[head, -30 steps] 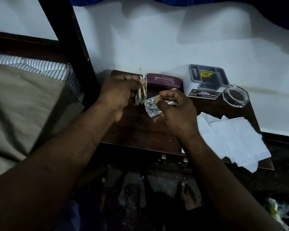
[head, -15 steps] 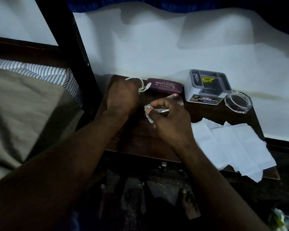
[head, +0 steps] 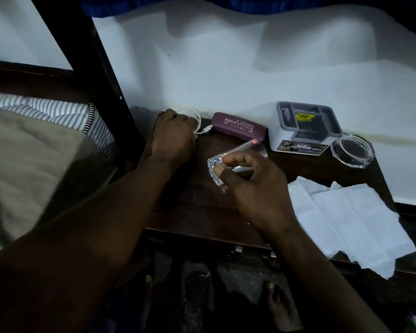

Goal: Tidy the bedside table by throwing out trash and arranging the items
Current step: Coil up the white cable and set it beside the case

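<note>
Though pretty dim, easy enough to spot the glass tumbler (head: 228,164) gripped in the right hand (head: 257,188), fingers and thumb curled round its body, over the middle of the bench (head: 197,207). Tilted hard, nearly on its side: thick faceted base down at the near left, open rim up at the far right, aimed roughly at the organiser box (head: 303,127). So, long axis running diagonally, near-left to far-right. Touching the wood or hanging just above it? Can't tell.

Over at the back left corner, got the left hand (head: 173,138) closed on a looped white cable (head: 197,121), plug poking out to the right, toward a maroon glasses case (head: 239,127). Lying flat and lengthwise along the back edge, that case, with "PRINCE OPTICALS" in gold lettering; smaller lines too tiny to read.

Next along, the white and grey organiser, with a yellow sticker inside (digits not legible) and a front label ending in "OPEL". Just right of that, a clear glass ashtray (head: 352,150). Also white tissue paper (head: 351,219) spread over the near right corner, hanging past the edge.
</note>
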`<state>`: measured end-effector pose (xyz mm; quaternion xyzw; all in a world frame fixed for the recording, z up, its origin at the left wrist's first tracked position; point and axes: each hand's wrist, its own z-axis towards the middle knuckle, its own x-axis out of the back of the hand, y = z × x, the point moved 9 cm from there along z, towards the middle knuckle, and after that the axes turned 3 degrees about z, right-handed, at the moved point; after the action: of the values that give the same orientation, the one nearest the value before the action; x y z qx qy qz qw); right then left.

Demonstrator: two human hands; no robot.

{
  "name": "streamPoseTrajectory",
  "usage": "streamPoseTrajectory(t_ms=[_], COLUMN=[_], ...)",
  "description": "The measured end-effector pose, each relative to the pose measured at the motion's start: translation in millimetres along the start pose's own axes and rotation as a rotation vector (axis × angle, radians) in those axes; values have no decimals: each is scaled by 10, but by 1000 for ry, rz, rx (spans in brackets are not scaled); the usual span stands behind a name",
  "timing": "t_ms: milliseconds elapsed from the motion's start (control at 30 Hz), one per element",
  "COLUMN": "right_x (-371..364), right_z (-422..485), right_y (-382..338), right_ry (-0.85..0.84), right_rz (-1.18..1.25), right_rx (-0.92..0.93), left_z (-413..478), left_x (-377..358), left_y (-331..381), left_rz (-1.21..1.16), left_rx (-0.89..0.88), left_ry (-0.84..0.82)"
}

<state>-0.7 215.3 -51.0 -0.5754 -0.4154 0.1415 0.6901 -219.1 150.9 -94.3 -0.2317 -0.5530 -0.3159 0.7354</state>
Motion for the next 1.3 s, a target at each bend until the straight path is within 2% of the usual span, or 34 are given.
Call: streamPoseTrajectory(t_ms=[167, 367, 467, 600, 800, 1067, 1167, 1300], right_x=[1, -11, -17, -22, -17, -34, -27, -11], right_z=[-44, -49, -39, -27, -21, -34, -26, -12], right_y=[-20, -7, 0, 6, 0, -9, -31, -44], right_ry=[-13, -18, -15, -13, -10, -19, -15, -6], right_rz=[12, 1, -5, -13, -17, 13, -6, -47], right_rx=[-8, -18, -15, -4, 1, -19, -5, 26], left_z=[-67, -50, -39, 0, -22, -74, -111, -205], left_x=[15, -13, -12, -18, 69, 329, 369, 447], left_y=[-188, -108, -40, 2, -75, -434, -372, -51], left_rz=[6, 149, 242, 242, 48, -168, -145, -152], left_rx=[64, 21, -14, -51, -17, 233, 154, -54], left_ry=[10, -125, -132, -119, -16, 179, 177, 93])
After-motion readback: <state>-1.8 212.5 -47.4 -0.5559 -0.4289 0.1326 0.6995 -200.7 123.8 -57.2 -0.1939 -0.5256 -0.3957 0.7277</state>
